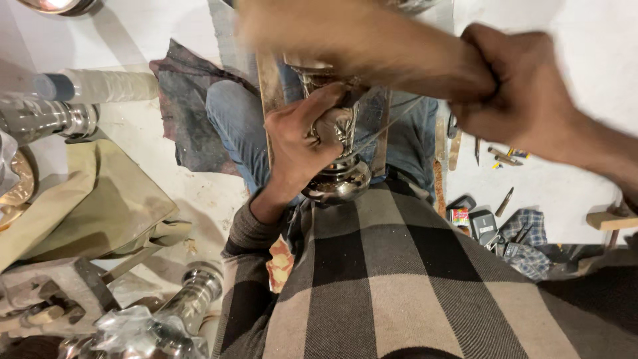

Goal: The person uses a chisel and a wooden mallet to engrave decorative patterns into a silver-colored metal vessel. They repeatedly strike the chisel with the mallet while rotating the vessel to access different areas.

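My left hand (pixel 302 136) is wrapped around a shiny ornate metal piece (pixel 337 178) with a rounded polished base, held over my lap between my jeans-clad knees. My right hand (pixel 515 93) is raised at the upper right, blurred with motion, fist closed around a thick brownish wooden handle or club (pixel 359 43) that reaches left across the top of the view above the metal piece. A wooden plank (pixel 269 83) runs under the metal piece. My checked shawl (pixel 392 279) fills the lower middle.
Polished metal parts (pixel 193 299) lie at the lower left, some wrapped in plastic. A beige cloth (pixel 100 199) and a dark rag (pixel 189 113) lie on the white floor. Small chisels (pixel 502 156), little boxes (pixel 475 219) and a checked cloth (pixel 528 239) sit at the right.
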### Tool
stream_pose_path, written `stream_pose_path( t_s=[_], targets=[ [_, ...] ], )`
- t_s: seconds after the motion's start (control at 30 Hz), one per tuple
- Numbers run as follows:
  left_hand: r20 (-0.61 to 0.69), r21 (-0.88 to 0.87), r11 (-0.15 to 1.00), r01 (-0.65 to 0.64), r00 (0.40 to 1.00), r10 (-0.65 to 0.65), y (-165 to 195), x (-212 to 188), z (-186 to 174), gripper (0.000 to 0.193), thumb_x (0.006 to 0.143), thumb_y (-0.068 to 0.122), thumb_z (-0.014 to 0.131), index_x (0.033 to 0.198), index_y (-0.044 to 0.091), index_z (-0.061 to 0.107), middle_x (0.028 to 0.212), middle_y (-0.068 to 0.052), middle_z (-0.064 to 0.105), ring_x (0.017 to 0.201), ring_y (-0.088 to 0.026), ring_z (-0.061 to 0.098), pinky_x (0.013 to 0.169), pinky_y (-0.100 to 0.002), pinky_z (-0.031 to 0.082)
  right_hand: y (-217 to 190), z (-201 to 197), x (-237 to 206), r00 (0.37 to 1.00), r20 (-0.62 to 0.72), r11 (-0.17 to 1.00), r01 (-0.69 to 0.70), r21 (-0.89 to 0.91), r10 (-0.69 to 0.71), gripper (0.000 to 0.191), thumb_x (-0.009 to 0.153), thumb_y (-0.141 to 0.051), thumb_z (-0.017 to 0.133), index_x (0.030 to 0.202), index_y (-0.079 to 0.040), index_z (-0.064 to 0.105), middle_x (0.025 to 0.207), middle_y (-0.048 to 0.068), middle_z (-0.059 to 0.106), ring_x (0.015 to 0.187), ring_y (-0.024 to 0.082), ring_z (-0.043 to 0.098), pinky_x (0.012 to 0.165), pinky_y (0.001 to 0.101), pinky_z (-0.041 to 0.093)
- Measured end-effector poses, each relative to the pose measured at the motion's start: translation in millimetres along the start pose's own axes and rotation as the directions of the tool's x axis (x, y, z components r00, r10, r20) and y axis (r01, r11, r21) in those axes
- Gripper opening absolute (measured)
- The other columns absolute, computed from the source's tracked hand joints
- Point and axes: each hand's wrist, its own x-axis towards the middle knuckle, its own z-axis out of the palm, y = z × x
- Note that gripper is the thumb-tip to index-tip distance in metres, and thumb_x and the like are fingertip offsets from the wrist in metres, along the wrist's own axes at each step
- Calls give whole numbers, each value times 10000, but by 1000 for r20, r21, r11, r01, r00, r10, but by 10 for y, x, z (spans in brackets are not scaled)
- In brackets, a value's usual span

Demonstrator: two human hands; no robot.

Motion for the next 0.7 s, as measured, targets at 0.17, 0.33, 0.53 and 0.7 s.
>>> stream_pose_path(
  t_s=[0.17,0.33,0.53,0.7],
  targets=[
    [19,11,1000,-7,1000,6,-5,-13,8,479,777,-81,576,1230,3,707,1039,-170,780,805,-222,800,701,-323,621,30,-15,-24,996,82,961,-8,-277,32,251,771,-119,765,896,9,589,581,109,553,452,257,551,456,407,424],
    [-37,11,997,-80,996,80,-56,-68,15,490,717,-24,639,1205,-8,680,1033,-164,764,875,-257,791,761,-349,629,77,-34,-29,997,22,959,79,-271,-75,333,674,-67,766,942,57,611,601,147,570,467,298,556,459,423,438],
    [-128,6,1000,-26,991,26,-114,-153,85,377,807,-79,608,1160,21,693,1038,-133,770,877,-244,810,763,-334,642,-17,-72,20,997,59,918,63,-390,-44,319,696,-117,791,915,29,610,603,117,577,434,267,535,435,422,426],
    [-161,61,996,-66,984,75,-133,-154,109,296,787,-76,644,1063,16,697,834,-75,738,717,-207,768,620,-347,571,-50,-115,94,992,102,959,97,-267,-72,284,752,-110,747,960,4,590,619,85,552,453,223,508,422,391,420]
  ],
)
